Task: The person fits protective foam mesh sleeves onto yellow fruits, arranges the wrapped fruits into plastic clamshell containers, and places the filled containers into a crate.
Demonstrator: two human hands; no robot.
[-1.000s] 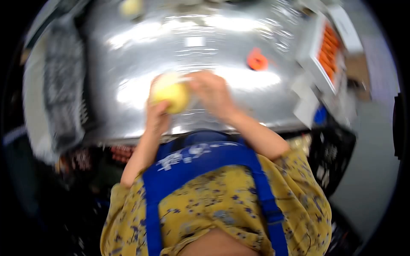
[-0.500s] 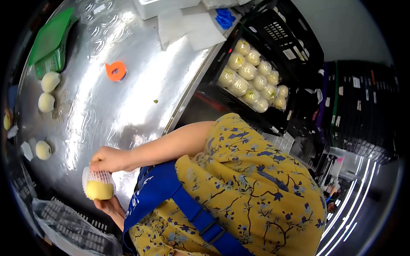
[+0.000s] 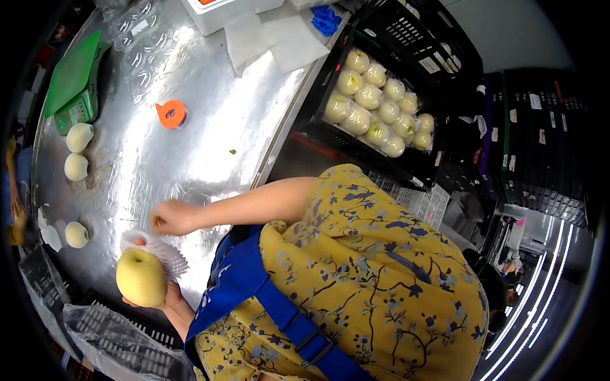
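My left hand (image 3: 170,297) holds a bare yellow fruit (image 3: 141,277) from below, its stem hollow facing up. A white foam net (image 3: 168,257) lies loosely against the fruit's upper side, off most of its skin, with my thumb tip at its edge. Just above the net, apart from it, is my right hand (image 3: 175,217), fingers curled and smeared by motion. Whether anything is between them cannot be made out. Three netted fruits stand on the metal table (image 3: 210,95): two near the green scale (image 3: 76,82), and one netted fruit (image 3: 77,234) closer to my hands.
An orange tape dispenser (image 3: 171,113) and white sheets (image 3: 273,41) lie on the table. Beyond its edge, a black crate (image 3: 318,130) holds several wrapped fruits. Plastic-lined crates (image 3: 117,333) stand below my left hand. Another person's arm (image 3: 14,190) shows at the far left.
My right hand has come off the foam net and moved up. The net now sits beside the fruit, whose yellow skin is largely exposed. The view has shifted slightly.
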